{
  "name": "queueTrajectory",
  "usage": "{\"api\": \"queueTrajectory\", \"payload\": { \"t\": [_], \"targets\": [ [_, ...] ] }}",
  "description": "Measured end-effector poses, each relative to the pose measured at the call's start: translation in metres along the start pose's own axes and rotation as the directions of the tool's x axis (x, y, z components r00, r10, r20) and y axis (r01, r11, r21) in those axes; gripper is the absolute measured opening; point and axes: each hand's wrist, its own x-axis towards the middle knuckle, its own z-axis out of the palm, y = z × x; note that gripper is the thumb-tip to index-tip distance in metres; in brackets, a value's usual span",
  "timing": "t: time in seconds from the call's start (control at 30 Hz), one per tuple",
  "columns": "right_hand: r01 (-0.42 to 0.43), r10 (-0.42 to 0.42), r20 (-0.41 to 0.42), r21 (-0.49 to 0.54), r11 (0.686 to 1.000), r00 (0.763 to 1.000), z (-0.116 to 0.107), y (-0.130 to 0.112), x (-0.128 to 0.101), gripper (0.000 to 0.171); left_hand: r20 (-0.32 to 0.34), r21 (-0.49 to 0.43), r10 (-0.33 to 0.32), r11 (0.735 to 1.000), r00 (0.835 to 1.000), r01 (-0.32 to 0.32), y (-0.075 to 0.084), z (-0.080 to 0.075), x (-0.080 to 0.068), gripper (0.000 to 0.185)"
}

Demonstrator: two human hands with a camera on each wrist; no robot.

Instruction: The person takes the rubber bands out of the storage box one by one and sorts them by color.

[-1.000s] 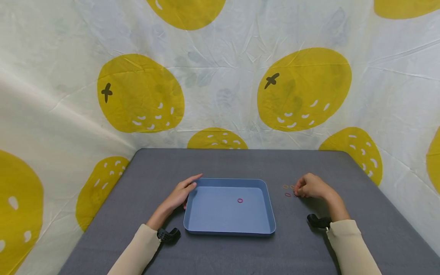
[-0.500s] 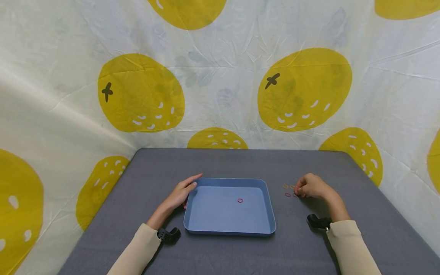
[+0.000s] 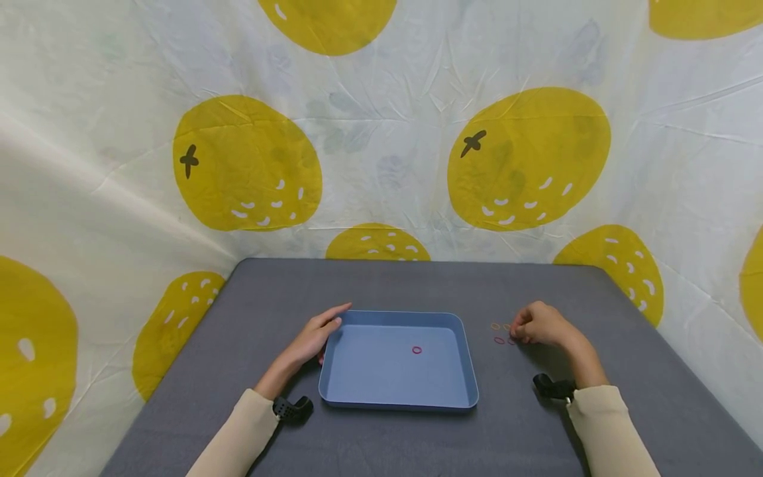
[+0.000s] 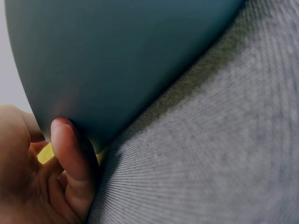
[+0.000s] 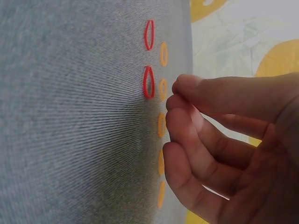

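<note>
My left hand (image 3: 311, 336) holds the blue tray (image 3: 393, 391) at its far left corner. In the left wrist view a fingertip (image 4: 65, 140) presses the tray's outer wall. One red rubber band (image 3: 414, 350) lies inside the tray. To the right of it, my right hand (image 3: 541, 323) stays low over the table, fingers bent and the thumb tip close to the index fingertip. No band shows between them. Two red rubber bands (image 5: 153, 84) lie beside a row of several orange rubber bands (image 5: 160, 126), close to these fingertips. The fingers partly cover the row.
A grey cloth-covered table (image 3: 381, 440) lies under everything. Behind it hangs a white curtain (image 3: 381, 159) printed with yellow fruit. Black camera mounts (image 3: 293, 409) sit at both wrists, low over the cloth.
The head view has tilted up very slightly. Both hands, the tray and the visible bands keep their places.
</note>
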Motion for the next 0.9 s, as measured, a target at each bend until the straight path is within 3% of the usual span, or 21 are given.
{"api": "queueTrajectory", "payload": {
  "t": [0.9],
  "targets": [
    [0.024, -0.023, -0.03, 0.009, 1.0, 0.999, -0.006, -0.013, -0.001, 0.009, -0.001, 0.005, 0.018, 1.0, 1.0, -0.018, 0.0, 0.0, -0.003, 0.045]
  ]
}}
